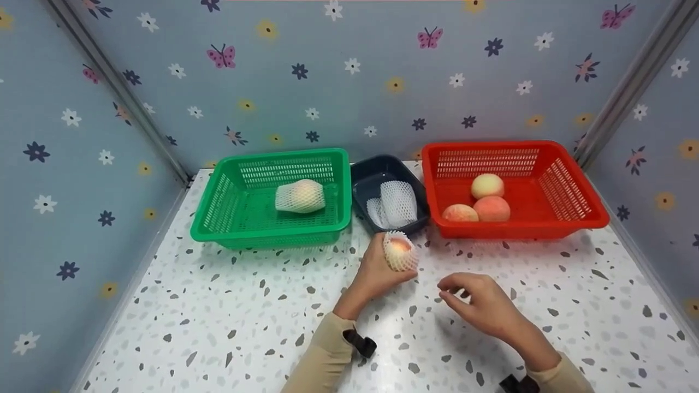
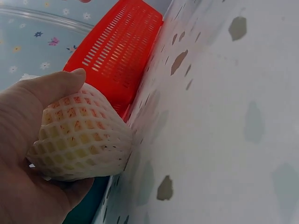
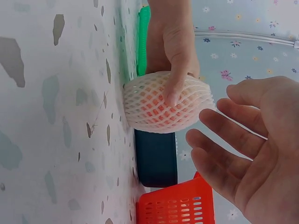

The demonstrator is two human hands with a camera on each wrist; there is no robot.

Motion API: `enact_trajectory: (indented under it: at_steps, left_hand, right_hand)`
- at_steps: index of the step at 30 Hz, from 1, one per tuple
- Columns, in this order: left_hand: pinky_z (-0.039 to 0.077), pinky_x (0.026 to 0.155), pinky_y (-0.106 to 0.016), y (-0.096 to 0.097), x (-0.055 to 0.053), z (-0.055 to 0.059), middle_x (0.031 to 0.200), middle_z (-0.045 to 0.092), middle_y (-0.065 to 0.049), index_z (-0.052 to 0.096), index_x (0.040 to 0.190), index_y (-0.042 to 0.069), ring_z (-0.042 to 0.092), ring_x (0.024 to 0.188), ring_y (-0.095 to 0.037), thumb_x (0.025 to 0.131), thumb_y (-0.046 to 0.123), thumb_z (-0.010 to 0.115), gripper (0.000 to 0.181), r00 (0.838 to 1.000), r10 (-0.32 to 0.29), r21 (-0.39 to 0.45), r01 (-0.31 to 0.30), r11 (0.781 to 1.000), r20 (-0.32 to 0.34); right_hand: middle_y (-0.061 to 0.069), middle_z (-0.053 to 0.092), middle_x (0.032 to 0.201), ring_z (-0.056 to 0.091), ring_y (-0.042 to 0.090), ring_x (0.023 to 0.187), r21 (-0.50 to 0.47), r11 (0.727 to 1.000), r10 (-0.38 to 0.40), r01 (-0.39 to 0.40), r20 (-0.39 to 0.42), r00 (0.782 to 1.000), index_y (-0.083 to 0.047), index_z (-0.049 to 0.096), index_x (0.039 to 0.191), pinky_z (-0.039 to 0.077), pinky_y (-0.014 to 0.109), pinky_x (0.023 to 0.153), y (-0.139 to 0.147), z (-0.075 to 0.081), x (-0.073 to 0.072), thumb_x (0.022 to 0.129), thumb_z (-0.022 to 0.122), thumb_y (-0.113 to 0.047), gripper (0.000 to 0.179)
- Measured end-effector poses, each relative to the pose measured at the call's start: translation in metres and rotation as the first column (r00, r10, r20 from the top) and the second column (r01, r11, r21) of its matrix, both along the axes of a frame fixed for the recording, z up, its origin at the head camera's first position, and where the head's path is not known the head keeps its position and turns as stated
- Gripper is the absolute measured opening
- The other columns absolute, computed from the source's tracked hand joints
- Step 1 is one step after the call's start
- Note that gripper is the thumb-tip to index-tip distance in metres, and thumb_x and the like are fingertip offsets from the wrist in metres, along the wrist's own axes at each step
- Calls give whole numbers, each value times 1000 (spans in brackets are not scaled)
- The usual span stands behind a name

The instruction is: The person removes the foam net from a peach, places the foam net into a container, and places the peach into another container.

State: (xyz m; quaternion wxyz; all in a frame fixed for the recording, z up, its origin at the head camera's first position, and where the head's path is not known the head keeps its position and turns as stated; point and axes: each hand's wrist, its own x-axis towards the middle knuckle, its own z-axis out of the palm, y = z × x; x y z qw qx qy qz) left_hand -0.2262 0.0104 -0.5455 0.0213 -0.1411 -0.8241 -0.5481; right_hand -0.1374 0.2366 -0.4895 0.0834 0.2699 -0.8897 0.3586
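left hand (image 1: pixel 377 270) gripping, thumb (image 2: pixel 65 84) and fingers curled round. right hand (image 1: pixel 483 303) apart from it, slightly closer to the body, fingers (image 3: pixel 233 132) loosely bent.

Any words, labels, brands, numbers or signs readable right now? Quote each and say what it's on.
None: no lettering shows on the green basket, red basket, dark tray or netted peach in the left hand.
The wall shows only flower and butterfly prints.
Black wrist devices: too small to tell.
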Motion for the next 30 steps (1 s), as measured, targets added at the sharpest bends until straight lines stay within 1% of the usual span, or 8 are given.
enact_trajectory:
  at_steps: [6,10,14,18,21,24,27,30]
  left_hand:
    - [47,87,-32,0,-3,-7,115,53,2,45,126,18,55,101,-14,59,26,93,83,1000,-11,-3,12,1000,21]
    - [47,87,-32,-1,-3,-9,115,53,2,45,124,20,55,102,-14,58,27,93,82,999,-20,-24,21,999,29]
    - [46,87,-32,-3,-2,-10,115,52,1,45,124,19,53,103,-14,58,31,94,84,1000,-23,-57,24,998,15]
    - [46,87,-31,-4,-2,-9,114,52,2,47,122,20,53,102,-14,57,32,94,82,1000,-23,-67,23,998,4]
    - [46,86,-32,-5,-1,-7,115,51,3,47,122,21,54,103,-13,57,34,94,81,1000,-22,-65,22,998,14]
    - [47,86,-31,-5,1,-5,116,52,4,48,122,22,54,103,-12,56,36,94,82,999,-22,-69,24,997,32]
    - [46,88,-31,-5,2,-4,117,52,4,47,125,20,54,103,-12,56,37,94,85,999,-26,-81,29,996,42]
    - [45,90,-32,-5,2,-2,121,52,1,45,131,16,54,106,-14,57,40,94,92,999,-32,-112,36,993,37]
  right_hand:
    - [-9,68,89,64,4,80,-6,1000,14,-14,16,1000,-18,70,97,55,34,64,-2,1,-1,88,72,-11,12]
    - [-11,68,89,64,4,80,-12,1000,22,-21,7,1000,-18,70,96,55,33,64,-2,-2,-1,86,72,-8,14]
    - [-14,67,89,64,4,79,-16,999,29,-30,-13,999,-18,70,95,55,34,62,-2,-4,0,86,73,-6,15]
    - [-11,68,87,64,4,78,-21,999,33,-34,-31,999,-18,70,95,55,35,62,-3,-5,0,87,72,-9,12]
    - [-9,69,87,64,5,78,-17,999,32,-33,-53,998,-17,70,95,55,34,63,-4,-4,-2,86,73,-9,12]
    - [-9,68,88,64,6,78,-2,1000,27,-28,-81,996,-16,70,94,54,31,62,-6,-2,-4,85,74,-7,14]
    - [-11,68,89,64,7,78,13,1000,21,-20,-100,995,-15,70,94,54,31,63,-9,1,-6,83,74,-4,16]
    - [-8,68,90,64,9,79,16,1000,19,-17,-116,993,-14,71,95,55,34,64,-12,5,-9,82,75,-3,16]
